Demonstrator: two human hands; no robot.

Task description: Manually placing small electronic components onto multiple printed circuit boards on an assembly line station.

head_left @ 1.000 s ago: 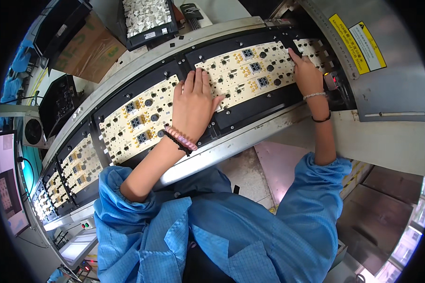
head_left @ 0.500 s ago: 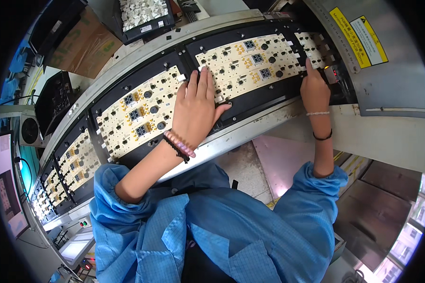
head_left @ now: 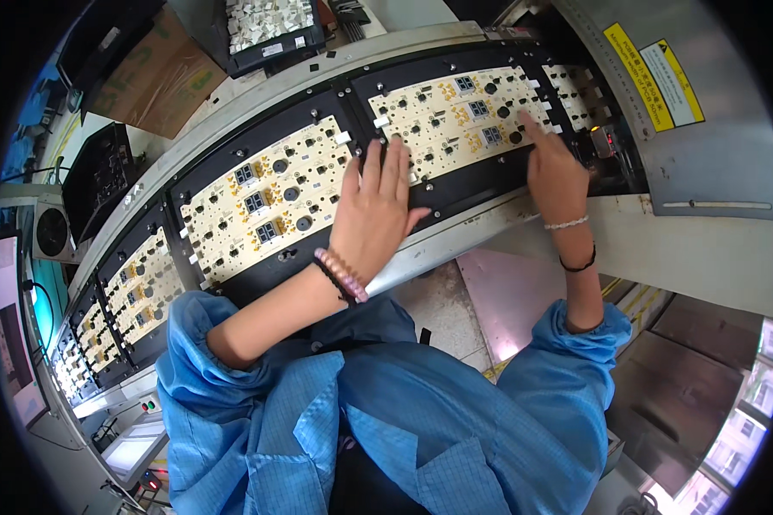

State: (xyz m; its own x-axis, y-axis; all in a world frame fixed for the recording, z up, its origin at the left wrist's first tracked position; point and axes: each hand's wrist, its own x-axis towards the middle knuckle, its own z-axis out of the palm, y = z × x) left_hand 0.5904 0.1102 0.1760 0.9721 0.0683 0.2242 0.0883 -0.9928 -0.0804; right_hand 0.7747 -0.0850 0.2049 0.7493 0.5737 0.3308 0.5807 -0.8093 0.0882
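Note:
My left hand (head_left: pixel 371 206) lies palm down with its fingers stretched out, fingertips at the left edge of a cream circuit board (head_left: pixel 442 137) seated in a black carrier (head_left: pixel 481 177). This board bears small digit displays, black round parts and orange components, with white connectors along its ends. Over the board's right end is my right hand (head_left: pixel 560 178), index finger stretched out near the white connectors and the other fingers partly curled. Neither hand holds anything visible. Whether the right fingertip touches the board, I cannot tell. A similar board (head_left: pixel 223 233) sits left of my left hand.
Another board (head_left: pixel 569 86) runs toward the metal machine housing (head_left: pixel 713 163) on the right. More boards (head_left: pixel 137 300) line the track at left. Beyond the metal rail (head_left: pixel 438 36) stand a black tray of white parts (head_left: pixel 270 43) and a cardboard box (head_left: pixel 159 77).
The boards have shifted slightly right along the track, and my left hand has moved right with them. My right hand has moved left, from the far right board to the middle board's right end.

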